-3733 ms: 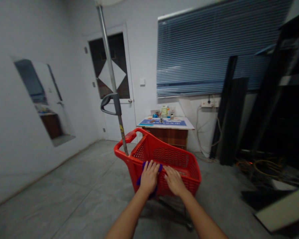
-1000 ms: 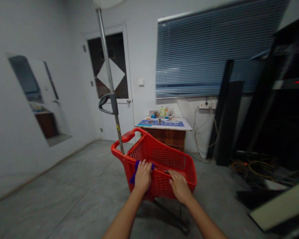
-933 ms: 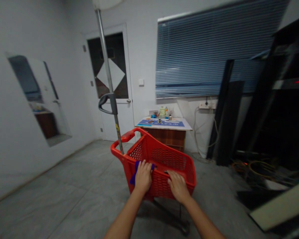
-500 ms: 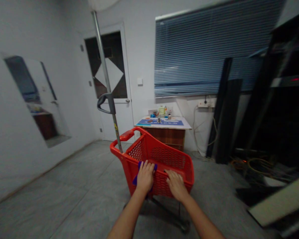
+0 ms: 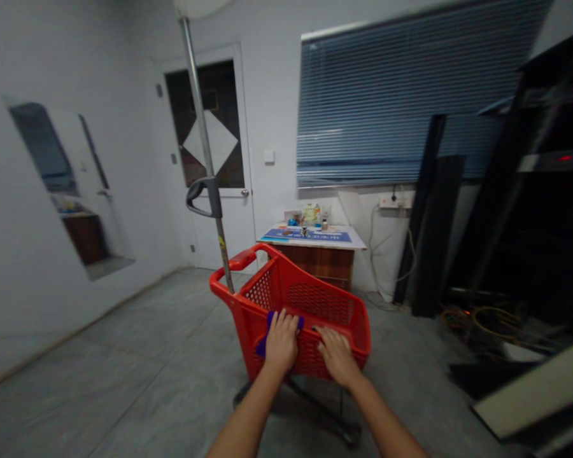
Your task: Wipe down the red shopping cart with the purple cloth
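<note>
A red plastic shopping cart (image 5: 327, 294) with perforated basket walls stands before me, its handle toward the left. Draped over the near rim is a purple cloth (image 5: 261, 346). My left hand (image 5: 281, 340) is closed over the cloth, pressing it against that rim, and covers most of it. Further right on the same rim, my right hand (image 5: 337, 353) is curled round the edge, fingers reaching inside the basket. A metal pole (image 5: 201, 121) with a grey loop handle (image 5: 205, 197) rises from the cart's handle end.
Behind the cart, a small table (image 5: 310, 238) carries bottles and small items. A white door (image 5: 205, 222) is at the back left and a mirror (image 5: 79, 191) hangs on the left wall. Dark panels (image 5: 434, 235), loose cables (image 5: 496, 321) and a pale board (image 5: 530, 388) crowd the right side.
My left hand and the purple cloth have shifted very slightly to the right along the rim. The right hand keeps its place on the cart.
</note>
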Motion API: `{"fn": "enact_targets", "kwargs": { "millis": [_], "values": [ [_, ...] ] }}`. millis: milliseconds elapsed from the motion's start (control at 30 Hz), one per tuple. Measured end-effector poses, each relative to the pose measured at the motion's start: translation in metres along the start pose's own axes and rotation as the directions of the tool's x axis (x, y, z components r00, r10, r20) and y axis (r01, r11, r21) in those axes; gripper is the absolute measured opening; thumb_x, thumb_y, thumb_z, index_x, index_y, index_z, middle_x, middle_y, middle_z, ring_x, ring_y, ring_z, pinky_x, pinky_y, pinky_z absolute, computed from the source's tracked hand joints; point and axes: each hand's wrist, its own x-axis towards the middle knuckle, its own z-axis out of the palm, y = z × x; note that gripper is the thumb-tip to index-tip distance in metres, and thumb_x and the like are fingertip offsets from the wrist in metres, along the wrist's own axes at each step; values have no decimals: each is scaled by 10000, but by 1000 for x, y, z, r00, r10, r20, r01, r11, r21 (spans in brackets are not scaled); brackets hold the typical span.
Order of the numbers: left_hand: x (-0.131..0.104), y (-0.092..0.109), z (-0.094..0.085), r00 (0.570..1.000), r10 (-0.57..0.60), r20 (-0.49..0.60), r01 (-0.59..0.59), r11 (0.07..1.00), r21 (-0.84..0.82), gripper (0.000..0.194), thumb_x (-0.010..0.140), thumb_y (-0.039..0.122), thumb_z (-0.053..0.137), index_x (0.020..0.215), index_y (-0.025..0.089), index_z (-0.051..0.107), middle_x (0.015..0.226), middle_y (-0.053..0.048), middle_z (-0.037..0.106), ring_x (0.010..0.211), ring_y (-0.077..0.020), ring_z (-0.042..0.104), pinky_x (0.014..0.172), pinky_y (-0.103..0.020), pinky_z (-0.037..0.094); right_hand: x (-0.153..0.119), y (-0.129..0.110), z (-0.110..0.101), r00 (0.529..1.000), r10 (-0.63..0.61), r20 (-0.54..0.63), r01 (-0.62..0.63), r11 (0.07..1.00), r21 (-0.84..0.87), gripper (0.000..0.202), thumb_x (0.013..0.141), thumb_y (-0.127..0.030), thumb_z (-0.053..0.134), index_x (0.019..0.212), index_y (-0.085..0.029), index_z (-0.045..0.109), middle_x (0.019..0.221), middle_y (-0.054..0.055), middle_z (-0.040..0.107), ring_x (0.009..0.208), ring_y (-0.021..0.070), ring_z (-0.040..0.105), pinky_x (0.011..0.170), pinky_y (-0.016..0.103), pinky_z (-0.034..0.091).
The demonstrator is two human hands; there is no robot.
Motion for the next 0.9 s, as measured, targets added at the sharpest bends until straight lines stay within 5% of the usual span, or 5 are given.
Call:
{"fn": "enact_targets", "kwargs": {
  "millis": [200,333,467,700,900],
  "values": [
    [-2,20,15,1000,27,-11,-28,999,-41,363,936,145,398,1254,177,569,1218,-90,644,1296,-264,469,1113,-521,326,1,-1,0,1000,7,3,-7,1000,3,518,946,-293,288,1448,-220,391,1462,74,454,1366,216,363,1127,438,241],
    [-1,10,9,995,95,9,-95,995,-23,347,944,163,407,1242,187,581,1232,-84,644,1289,-254,481,1126,-502,314,1,2,1,1000,-4,9,3,1000,18,515,951,-307,284,1446,-217,393,1464,77,451,1367,218,361,1127,441,238],
    [-1,-2,3,1000,24,-13,-24,1000,10,370,923,124,416,1256,166,573,1256,-89,628,1323,-259,441,1135,-487,305,1,2,2,1000,-11,2,11,1000,23,510,955,-310,280,1446,-230,393,1474,68,439,1369,216,357,1129,441,229],
    [-4,19,15,1000,31,4,-31,999,-23,371,941,143,395,1273,174,557,1251,-90,629,1320,-256,445,1126,-503,314,1,0,4,1000,6,2,-6,1000,-5,517,950,-313,286,1448,-223,388,1468,77,445,1375,219,349,1126,445,236],
    [-1,9,5,998,64,21,-64,998,-24,349,947,164,417,1260,187,567,1253,-84,630,1313,-247,449,1140,-490,288,0,-2,-3,999,14,39,-14,1000,14,525,951,-318,275,1457,-217,376,1483,74,426,1380,216,339,1131,438,228]
  ]
}}
